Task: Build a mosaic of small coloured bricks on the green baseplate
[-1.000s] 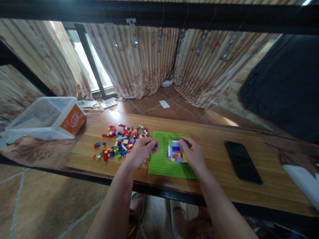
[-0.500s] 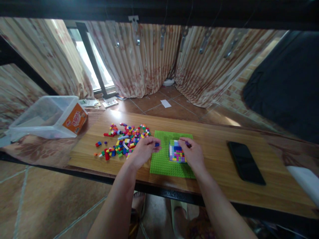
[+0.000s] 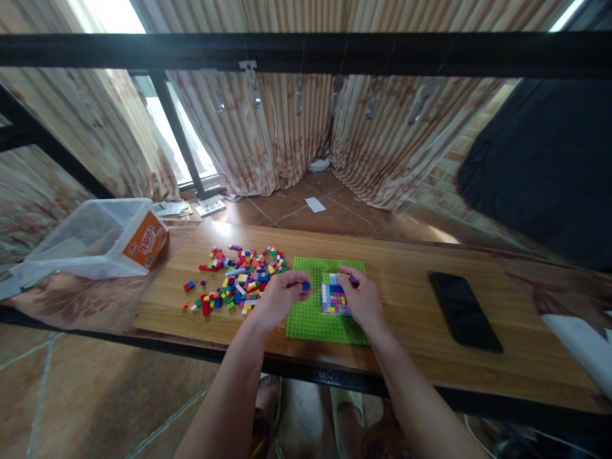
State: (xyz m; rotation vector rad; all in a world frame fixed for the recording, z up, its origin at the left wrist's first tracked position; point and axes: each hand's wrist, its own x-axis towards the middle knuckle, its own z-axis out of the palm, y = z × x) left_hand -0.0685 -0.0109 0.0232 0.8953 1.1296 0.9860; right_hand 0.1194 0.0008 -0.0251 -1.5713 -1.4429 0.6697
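Note:
My left hand (image 3: 283, 296) is closed in a pinch on a small blue brick (image 3: 306, 286), held above the left side of the green baseplate (image 3: 306, 325). On the plate stands a block of many-coloured bricks (image 3: 335, 299), with white and light blue along its left side and mixed colours in front. My right hand (image 3: 362, 298) reaches over the right part of this build and covers some of it. A dark purple brick (image 3: 354, 279) shows between its curled fingers, and its thumb is at the build's far edge.
Loose bricks (image 3: 248, 274) lie heaped left of the plate on the wooden table (image 3: 401, 268). A clear plastic bin (image 3: 90, 239) with an orange label stands at the far left. To the right lies a black phone (image 3: 465, 311). A dark bar (image 3: 306, 54) crosses above the table.
The view has tilted up slightly, so the table sits a little lower. Both hands keep nearly the same places, the left still holding the blue brick over the plate.

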